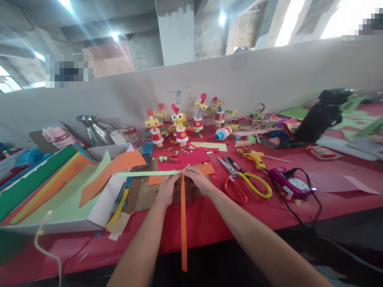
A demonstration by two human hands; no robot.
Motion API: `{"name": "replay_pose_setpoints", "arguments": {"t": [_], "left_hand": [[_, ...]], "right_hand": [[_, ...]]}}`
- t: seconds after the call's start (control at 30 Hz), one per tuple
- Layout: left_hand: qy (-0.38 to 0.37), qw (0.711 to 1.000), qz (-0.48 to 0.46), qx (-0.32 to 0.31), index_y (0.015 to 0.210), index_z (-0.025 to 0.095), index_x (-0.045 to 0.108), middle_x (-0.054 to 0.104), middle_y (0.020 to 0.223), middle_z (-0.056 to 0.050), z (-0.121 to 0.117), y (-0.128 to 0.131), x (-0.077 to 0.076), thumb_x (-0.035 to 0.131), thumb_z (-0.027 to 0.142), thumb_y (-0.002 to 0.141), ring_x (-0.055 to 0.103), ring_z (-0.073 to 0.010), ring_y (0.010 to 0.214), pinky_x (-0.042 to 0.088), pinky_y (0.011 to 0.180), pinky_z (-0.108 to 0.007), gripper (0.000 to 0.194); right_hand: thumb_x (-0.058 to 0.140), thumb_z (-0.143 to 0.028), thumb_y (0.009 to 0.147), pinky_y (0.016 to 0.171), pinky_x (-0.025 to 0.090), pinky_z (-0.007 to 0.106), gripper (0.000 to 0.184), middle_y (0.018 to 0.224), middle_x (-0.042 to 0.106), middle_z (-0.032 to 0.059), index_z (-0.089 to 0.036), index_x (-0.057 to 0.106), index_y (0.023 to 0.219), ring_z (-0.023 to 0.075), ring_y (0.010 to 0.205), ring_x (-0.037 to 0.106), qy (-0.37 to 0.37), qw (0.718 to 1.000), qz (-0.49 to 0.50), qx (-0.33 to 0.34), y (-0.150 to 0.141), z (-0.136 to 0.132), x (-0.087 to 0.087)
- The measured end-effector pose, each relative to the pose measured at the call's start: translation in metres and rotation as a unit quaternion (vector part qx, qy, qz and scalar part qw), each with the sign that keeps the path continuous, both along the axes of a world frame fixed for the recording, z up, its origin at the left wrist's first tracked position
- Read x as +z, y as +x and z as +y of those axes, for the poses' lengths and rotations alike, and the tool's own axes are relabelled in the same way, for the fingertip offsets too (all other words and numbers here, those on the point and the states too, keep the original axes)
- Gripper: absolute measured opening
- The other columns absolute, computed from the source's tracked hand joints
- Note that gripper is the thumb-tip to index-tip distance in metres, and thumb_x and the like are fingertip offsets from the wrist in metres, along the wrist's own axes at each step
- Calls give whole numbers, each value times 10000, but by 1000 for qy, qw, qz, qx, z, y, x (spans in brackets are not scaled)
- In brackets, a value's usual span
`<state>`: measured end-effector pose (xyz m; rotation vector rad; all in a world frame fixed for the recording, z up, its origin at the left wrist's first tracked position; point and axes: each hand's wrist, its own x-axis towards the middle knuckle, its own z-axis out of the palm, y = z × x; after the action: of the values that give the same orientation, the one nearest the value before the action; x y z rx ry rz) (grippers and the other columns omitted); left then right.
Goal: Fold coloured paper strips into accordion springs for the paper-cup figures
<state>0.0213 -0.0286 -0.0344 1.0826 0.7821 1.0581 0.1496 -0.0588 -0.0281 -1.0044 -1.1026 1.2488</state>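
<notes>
My left hand and my right hand meet over the red table, fingers pinched together. Between them they hold the joined ends of two paper strips. A light green strip runs out flat to the left. An orange strip hangs straight down toward me, past the table's front edge. The exact joint is hidden by my fingertips. Under my hands lie a piece of brown cardboard and an orange paper sheet.
A white box of coloured paper sheets sits at left. Scissors with red and yellow handles and a purple glue gun with its black cord lie at right. Several paper-cup figures stand by the back wall, near a black kettle.
</notes>
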Motion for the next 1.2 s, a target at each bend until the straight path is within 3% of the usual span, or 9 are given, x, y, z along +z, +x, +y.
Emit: {"name": "replay_pose_setpoints", "arguments": {"t": [0.27,0.57,0.73,0.93,1.2], "left_hand": [[-26,1000,-8,-7,621,150,633,580,526,27,-5,3,8,734,319,617,489,-96,484,329,467,-224,197],[-4,1000,-1,-18,591,147,614,524,468,36,2,0,-6,723,387,654,435,-83,432,325,470,-231,270],[-2,999,-1,-46,644,141,656,605,565,-2,5,-5,-5,781,320,589,494,-99,491,369,503,-234,225],[-28,999,-32,-23,724,144,684,654,645,-10,6,-6,-3,798,302,563,531,-89,530,391,522,-219,253],[-87,993,-77,-9,697,128,688,667,641,-19,7,-3,-3,827,239,499,559,-83,555,427,541,-199,266]], "right_hand": [[613,-398,722,474,215,246,249,499,402,-57,-199,521,604,89,490,332,3,1000,-1,-2,0,1,0],[637,-373,699,467,239,237,209,517,464,-65,-208,525,635,87,481,377,-4,999,23,-38,-2,2,-1],[645,-396,685,463,248,232,234,495,473,-68,-201,528,632,73,447,369,-7,998,48,-30,0,2,0],[642,-386,688,438,228,219,224,492,519,-63,-195,535,641,61,424,369,-17,998,61,-25,0,2,0],[651,-369,682,413,229,199,228,471,470,-82,-192,520,626,49,401,371,-17,998,57,-30,0,4,-3]]}}
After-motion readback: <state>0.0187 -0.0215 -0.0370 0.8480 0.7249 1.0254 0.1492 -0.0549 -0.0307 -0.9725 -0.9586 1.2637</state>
